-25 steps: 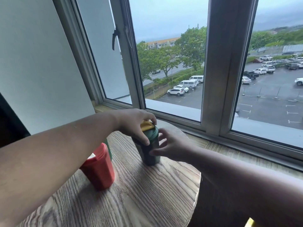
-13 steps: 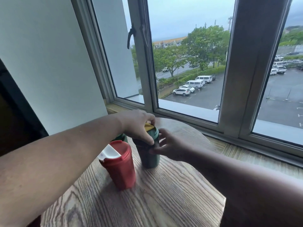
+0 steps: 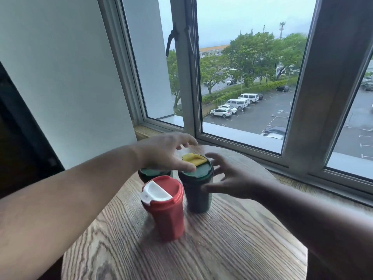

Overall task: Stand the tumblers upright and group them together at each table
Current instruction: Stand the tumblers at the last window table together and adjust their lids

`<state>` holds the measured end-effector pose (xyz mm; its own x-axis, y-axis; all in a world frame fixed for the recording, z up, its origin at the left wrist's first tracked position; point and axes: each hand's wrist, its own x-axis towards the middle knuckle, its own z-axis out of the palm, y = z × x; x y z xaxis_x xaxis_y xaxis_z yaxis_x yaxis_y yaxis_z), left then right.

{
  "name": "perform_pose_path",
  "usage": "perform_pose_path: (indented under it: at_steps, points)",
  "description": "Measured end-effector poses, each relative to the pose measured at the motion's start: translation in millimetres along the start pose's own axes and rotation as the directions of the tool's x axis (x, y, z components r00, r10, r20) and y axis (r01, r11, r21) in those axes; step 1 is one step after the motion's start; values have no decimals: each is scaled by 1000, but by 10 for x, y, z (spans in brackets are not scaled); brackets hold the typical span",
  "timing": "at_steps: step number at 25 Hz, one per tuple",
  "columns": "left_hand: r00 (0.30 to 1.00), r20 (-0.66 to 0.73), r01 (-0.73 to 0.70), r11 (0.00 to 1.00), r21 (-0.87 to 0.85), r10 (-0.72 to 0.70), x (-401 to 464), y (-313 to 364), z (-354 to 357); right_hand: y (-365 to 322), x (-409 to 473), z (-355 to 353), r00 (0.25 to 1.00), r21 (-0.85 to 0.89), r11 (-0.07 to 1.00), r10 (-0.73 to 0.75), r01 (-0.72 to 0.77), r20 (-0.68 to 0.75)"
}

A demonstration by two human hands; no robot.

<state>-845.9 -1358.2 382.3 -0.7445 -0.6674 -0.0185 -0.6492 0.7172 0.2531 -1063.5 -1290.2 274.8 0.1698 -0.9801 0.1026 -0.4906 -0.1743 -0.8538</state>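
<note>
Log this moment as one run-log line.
left hand: open, over green tumbler | right hand: open, beside it | red tumbler: upright | table

We see three tumblers upright, close together on the round wooden table: red tumbler nearest, green tumbler with yellow flap beside it, a third behind, mostly hidden. Left hand, fingers spread, hovers over the green lid; right hand, open, sits at its side, contact unclear.
</note>
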Motion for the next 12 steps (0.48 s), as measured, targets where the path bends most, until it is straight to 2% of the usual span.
perform_pose_path:
  at_steps: [2,3,8,12]
  points:
    - [996,-93,-9,1000,-29,7,-115,-234,-68,-110,63,-102,999,-16,999,-36,36,19]
    - [995,-95,3,999,-40,-7,-169,-356,-92,-155,99,-144,997,-39,997,-61,63,44]
    - [989,136,82,990,-117,-66,-304,-765,-99,-333,251,-219,965,-295,941,-97,168,243]
    - [985,171,46,987,-152,-19,-281,-928,-23,-414,335,-179,955,-454,853,-152,256,254]
